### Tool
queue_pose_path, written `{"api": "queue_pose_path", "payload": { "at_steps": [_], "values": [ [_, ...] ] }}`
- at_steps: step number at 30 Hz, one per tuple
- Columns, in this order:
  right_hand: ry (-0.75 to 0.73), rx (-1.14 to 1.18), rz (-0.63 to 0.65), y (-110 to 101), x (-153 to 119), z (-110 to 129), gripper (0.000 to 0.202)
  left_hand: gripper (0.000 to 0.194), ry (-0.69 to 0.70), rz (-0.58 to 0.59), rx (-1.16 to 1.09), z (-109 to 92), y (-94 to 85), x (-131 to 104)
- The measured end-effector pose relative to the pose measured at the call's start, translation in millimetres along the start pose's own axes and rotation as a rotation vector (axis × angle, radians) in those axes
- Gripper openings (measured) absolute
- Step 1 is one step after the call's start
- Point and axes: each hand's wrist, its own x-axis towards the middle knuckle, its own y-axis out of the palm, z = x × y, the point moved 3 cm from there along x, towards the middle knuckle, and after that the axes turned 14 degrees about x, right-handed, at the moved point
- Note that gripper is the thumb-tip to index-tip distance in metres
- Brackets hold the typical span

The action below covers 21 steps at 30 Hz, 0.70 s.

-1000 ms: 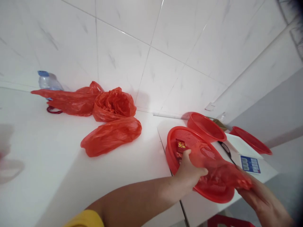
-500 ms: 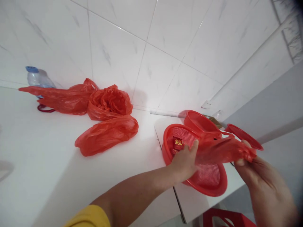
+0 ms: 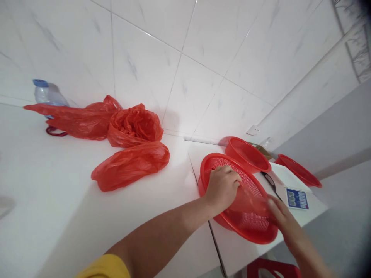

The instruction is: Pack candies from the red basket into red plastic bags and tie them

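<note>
A thin red plastic bag (image 3: 249, 200) stretches between my two hands, low over a red perforated basket (image 3: 210, 159). My left hand (image 3: 223, 189) is inside the basket's near-left part, fingers curled, with the bag's edge at its fingertips. At the right rim, my right hand (image 3: 276, 212) is closed on the bag's other end, smeared a little by motion. Whatever lies in the basket under my left hand is mostly hidden.
Several crumpled red plastic bags (image 3: 130, 166) lie left, beside a plastic bottle (image 3: 43, 92). Behind the basket stand a red basin (image 3: 249, 152) and another red container (image 3: 298, 170). A scale (image 3: 297, 197) sits right. A red stool (image 3: 272, 266) is below the table edge.
My right hand has brought the bag down and left into the basket, uncovering the scale. My left hand's spread fingers have curled at the bag and now cover the red packet with yellow characters.
</note>
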Motion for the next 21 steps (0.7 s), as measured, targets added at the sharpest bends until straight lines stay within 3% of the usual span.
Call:
{"api": "queue_pose_path", "payload": {
  "at_steps": [4,6,8,11,15,19,21],
  "values": [
    [-0.158,0.074,0.145,25.5,-27.0,19.6,0.077,0.016,-0.01,0.017,-0.174,-12.9,-3.2,-1.7],
    [-0.162,0.032,0.178,33.0,-34.0,33.4,0.066,0.017,-0.03,0.018,-0.273,-17.8,-6.9,-2.9],
    [-0.03,-0.034,0.152,30.3,-31.7,42.2,0.045,0.017,-0.041,0.005,-0.311,-20.8,-12.3,-3.8],
    [0.085,-0.156,0.001,7.2,-13.6,53.0,0.033,0.015,-0.063,-0.013,-0.303,-20.1,-21.7,-5.3],
    [-0.033,-0.199,-0.353,-31.3,16.8,69.2,0.026,0.023,-0.086,-0.017,-0.298,-9.7,-33.8,-10.1],
    [-0.008,-0.273,-0.33,-42.6,37.2,72.0,0.026,0.017,-0.088,-0.01,-0.23,12.3,-50.0,-17.3],
    [-0.035,-0.325,-0.467,-48.6,41.6,70.8,0.029,0.017,-0.104,-0.019,-0.188,26.9,-61.8,-20.7]
  ]
}}
